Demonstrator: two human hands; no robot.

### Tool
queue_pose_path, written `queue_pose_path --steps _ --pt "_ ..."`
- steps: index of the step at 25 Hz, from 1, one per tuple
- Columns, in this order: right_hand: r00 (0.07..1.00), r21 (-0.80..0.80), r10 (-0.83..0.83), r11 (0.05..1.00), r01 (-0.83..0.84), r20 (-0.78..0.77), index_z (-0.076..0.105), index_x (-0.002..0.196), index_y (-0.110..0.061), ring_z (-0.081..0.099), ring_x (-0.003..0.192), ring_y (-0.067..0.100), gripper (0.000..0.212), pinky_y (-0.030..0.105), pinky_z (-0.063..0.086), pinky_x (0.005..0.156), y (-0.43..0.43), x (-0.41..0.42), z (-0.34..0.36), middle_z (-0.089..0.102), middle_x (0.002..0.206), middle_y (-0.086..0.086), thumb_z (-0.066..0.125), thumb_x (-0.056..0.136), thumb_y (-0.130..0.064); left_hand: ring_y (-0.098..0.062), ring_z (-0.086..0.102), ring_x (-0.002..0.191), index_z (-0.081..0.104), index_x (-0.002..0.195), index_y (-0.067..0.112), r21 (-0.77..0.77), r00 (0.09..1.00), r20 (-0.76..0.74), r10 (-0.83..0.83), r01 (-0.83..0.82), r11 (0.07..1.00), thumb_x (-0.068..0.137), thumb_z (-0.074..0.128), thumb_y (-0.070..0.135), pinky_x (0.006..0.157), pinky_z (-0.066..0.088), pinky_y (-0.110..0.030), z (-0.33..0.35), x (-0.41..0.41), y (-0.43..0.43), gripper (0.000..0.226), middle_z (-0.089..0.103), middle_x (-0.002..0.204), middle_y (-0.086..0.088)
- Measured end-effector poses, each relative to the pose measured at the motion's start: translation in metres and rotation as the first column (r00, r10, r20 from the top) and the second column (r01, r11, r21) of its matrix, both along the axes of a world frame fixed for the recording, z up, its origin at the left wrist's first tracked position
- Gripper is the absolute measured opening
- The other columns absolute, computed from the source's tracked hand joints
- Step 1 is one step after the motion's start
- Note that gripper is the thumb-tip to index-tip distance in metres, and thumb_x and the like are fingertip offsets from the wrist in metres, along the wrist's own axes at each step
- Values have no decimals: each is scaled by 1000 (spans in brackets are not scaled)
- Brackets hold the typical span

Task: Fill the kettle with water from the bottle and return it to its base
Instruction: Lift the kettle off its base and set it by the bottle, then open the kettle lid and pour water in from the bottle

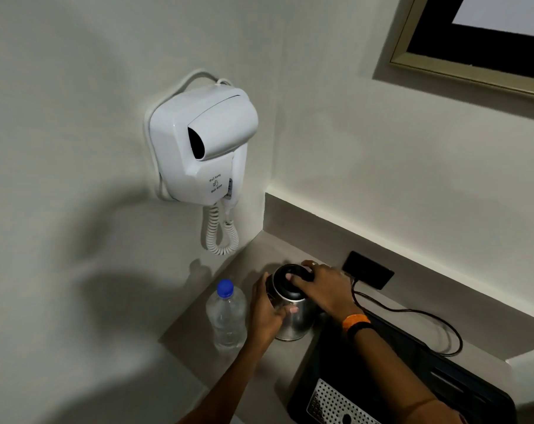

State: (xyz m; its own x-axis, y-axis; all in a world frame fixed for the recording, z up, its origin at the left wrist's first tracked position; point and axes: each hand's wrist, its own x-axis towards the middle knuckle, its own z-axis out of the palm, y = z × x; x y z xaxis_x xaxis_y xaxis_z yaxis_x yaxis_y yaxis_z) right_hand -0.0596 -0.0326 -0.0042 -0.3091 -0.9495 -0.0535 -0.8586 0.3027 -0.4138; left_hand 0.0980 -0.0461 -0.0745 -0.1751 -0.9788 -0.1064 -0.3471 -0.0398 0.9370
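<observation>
Low in the centre of the frame the steel kettle (pixel 293 318) stands on the grey worktop (pixel 253 258) — the left hand (pixel 264 310) curled round its left side, the right hand (pixel 323 289) gripping its black lid (pixel 285 275) — with the blue-capped water bottle (pixel 225 316) upright just left of it.

kettle (pixel 296 322): steel, black lid, upright on counter (pixel 406 328) | bottle (pixel 225 316): clear, blue cap on, upright, just left, probably full

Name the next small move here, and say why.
Probably open the lid with the right hand, which grips it, while the left hand steadies the kettle. The lid looks closed, and the bottle beside it has its blue cap on.
</observation>
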Motion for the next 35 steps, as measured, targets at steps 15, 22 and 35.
queue_pose_path --steps 15,22,35 --pt "762 -66 -60 989 133 645 76 91 -40 71 78 0 31 17 56 70 11 -31 14 75 96 -11 50 102 -26 -12 45 134 57 130 20 -755 951 59 303 -156 637 94 59 22 111 37 -28 81 41 53 37 54 140 2" --pt "649 -86 -50 980 177 759 78 80 -41 74 72 -3 38 7 52 56 17 -34 11 79 76 -15 51 101 -24 -6 62 115 64 123 20 -333 987 -79 141 -159 929 95 65 12 108 48 -41 78 105 27 29 67 120 8" --pt "579 -86 -45 976 198 814 79 85 -37 76 74 2 38 10 54 55 15 -35 2 80 80 -13 50 103 -21 -3 66 95 65 96 35 -329 922 -330 204 -314 891 85 73 -1 87 51 -13 73 90 17 39 70 99 8"
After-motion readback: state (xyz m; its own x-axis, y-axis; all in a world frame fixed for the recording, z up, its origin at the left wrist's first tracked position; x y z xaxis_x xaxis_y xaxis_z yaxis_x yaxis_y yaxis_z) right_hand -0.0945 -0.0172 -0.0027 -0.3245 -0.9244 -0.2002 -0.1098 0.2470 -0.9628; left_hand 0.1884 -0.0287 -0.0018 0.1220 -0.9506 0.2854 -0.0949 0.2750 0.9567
